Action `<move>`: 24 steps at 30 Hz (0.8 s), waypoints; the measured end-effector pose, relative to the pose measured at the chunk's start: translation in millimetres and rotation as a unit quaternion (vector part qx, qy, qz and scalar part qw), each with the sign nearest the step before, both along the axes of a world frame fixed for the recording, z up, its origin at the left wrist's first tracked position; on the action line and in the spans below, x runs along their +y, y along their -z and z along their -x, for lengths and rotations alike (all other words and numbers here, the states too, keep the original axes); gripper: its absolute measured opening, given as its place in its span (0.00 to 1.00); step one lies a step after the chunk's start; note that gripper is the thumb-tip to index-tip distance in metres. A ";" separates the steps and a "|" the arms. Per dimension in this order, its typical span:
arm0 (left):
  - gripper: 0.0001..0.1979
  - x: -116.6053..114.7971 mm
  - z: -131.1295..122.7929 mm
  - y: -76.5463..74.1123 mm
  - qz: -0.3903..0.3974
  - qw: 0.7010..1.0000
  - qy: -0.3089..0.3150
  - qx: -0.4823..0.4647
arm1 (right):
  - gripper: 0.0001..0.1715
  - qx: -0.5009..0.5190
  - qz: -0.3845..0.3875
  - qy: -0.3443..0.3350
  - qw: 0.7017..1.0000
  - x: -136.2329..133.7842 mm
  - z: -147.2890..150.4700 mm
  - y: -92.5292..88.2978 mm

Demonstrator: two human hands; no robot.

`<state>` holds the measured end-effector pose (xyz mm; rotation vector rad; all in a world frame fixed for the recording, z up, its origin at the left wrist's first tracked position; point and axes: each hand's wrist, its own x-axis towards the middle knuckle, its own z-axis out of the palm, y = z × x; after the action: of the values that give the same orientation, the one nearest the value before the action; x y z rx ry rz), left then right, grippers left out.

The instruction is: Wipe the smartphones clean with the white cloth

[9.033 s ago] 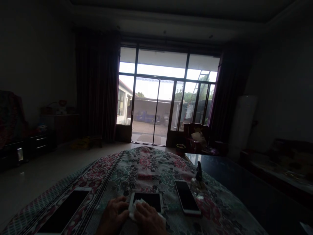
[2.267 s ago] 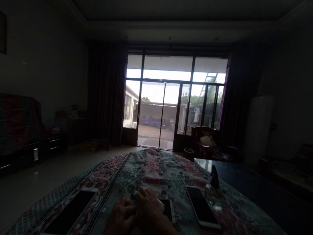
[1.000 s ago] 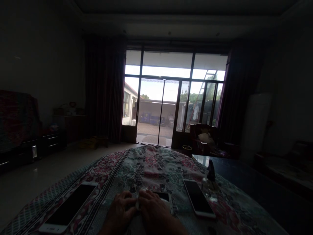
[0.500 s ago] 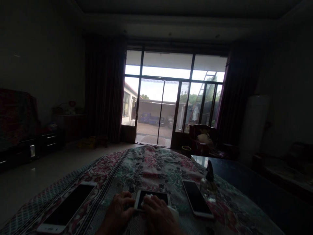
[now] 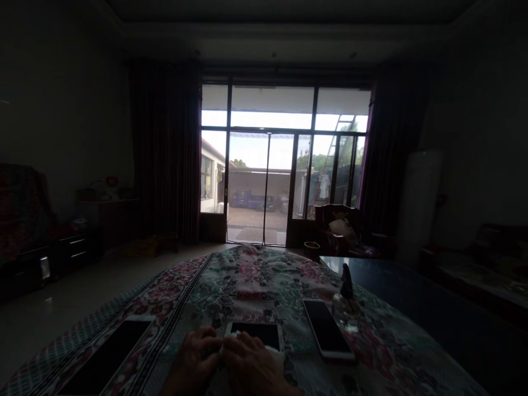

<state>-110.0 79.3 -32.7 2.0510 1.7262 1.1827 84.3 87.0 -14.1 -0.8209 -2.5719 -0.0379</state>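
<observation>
A white-framed phone (image 5: pixel 264 333) with a dark screen lies sideways on the flowered cloth (image 5: pixel 247 300). My left hand (image 5: pixel 198 355) is at its left end, fingers bent against its edge. On the phone's left part rests my right hand (image 5: pixel 249 357), pressing a white wad (image 5: pixel 235 333) that shows just past the fingertips. Another white phone (image 5: pixel 109 352) lies to the left, and a third phone (image 5: pixel 329 328) lies to the right. Beside that one stands a clear bottle (image 5: pixel 346 308) with a black spray top.
A dark glossy table (image 5: pixel 396 291) adjoins the cloth on the right. Beyond are a wooden chair (image 5: pixel 338 231) with a cushion, a glass door and a tall window onto a yard. Dark cabinets (image 5: pixel 78 245) stand at the left.
My right hand with the white wad has slid left across the phone, close to my left hand, baring more of the screen's right side. The view has shifted slightly.
</observation>
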 end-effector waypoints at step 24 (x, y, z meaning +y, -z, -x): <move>0.15 -3.8 -0.8 -16.9 0.084 0.996 0.020 0.009 | 0.14 0.108 0.008 0.308 0.945 21.1 -64.9 -12.2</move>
<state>-109.3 75.6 -15.8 1.9918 1.7201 0.9745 149.2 108.1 -1.9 -1.5121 -2.0252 -0.1079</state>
